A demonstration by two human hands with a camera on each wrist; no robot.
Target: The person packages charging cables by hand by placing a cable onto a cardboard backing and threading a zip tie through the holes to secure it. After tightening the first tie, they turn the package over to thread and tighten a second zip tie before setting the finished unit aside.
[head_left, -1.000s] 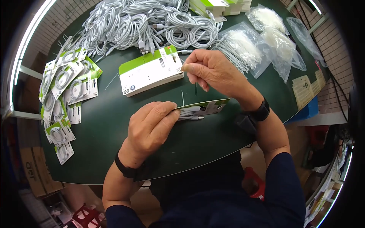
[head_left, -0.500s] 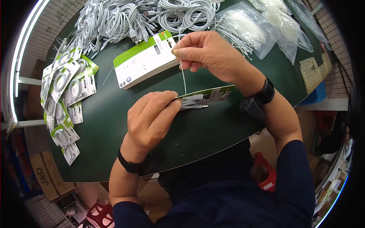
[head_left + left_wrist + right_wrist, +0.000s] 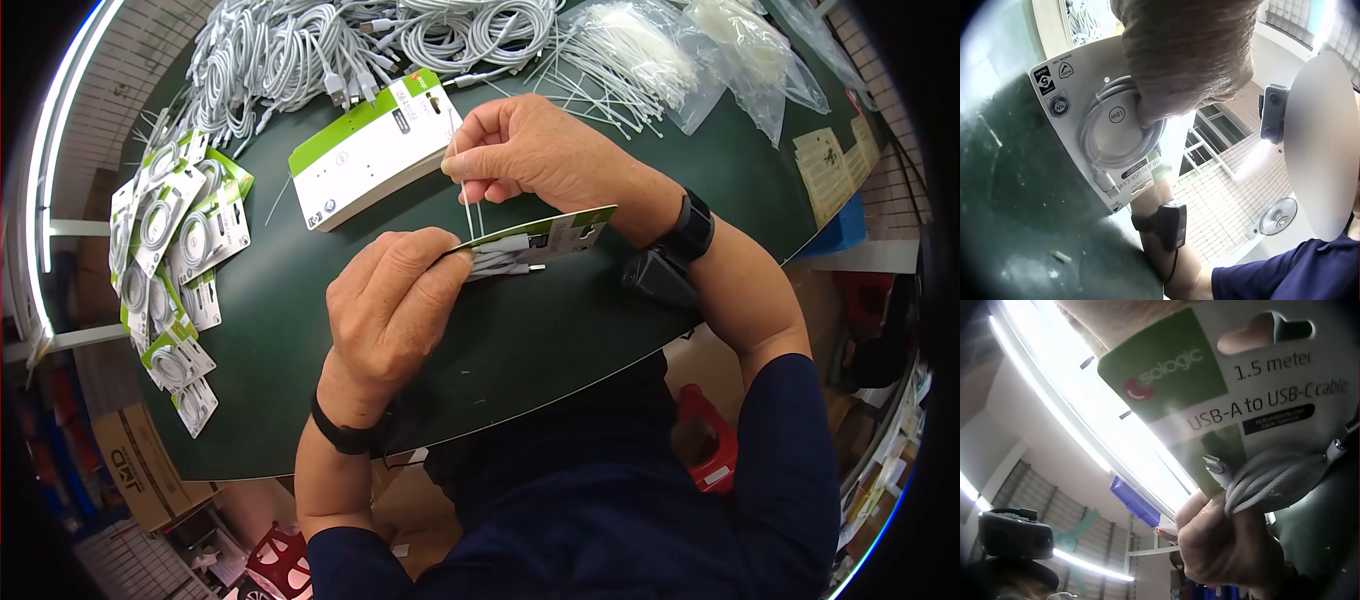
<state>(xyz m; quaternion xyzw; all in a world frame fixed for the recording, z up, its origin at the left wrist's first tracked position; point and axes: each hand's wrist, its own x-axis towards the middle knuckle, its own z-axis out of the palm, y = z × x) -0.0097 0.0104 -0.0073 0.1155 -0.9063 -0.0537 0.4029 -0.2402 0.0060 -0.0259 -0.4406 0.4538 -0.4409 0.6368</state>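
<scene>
My left hand (image 3: 395, 300) grips the left end of a green and white cable card (image 3: 572, 238), holding it tilted above the table. A coiled grey-white USB cable (image 3: 1272, 484) lies against the card's printed face, thumb side, its metal plug showing in the right wrist view. Behind the card's upper edge, my right hand (image 3: 540, 150) pinches a thin white cable tie (image 3: 468, 212) between thumb and forefinger. Two strands of the tie run down from those fingers to the card. In the left wrist view the coil (image 3: 1092, 134) sits round an "18W" mark, partly covered by fingers.
A stack of blank cable cards (image 3: 365, 165) lies just beyond my hands. Carded cables (image 3: 165, 250) are heaped at the left. Loose coiled cables (image 3: 300, 60) pile up at the back, beside scattered cable ties (image 3: 610, 75) and clear bags (image 3: 750, 60). A loose tie (image 3: 278, 200) lies left of the stack.
My right hand has come to pinch the tie behind the card; one strand showed half a second ago, two show now. My left hand keeps its grip. The head view has shifted slightly.
</scene>
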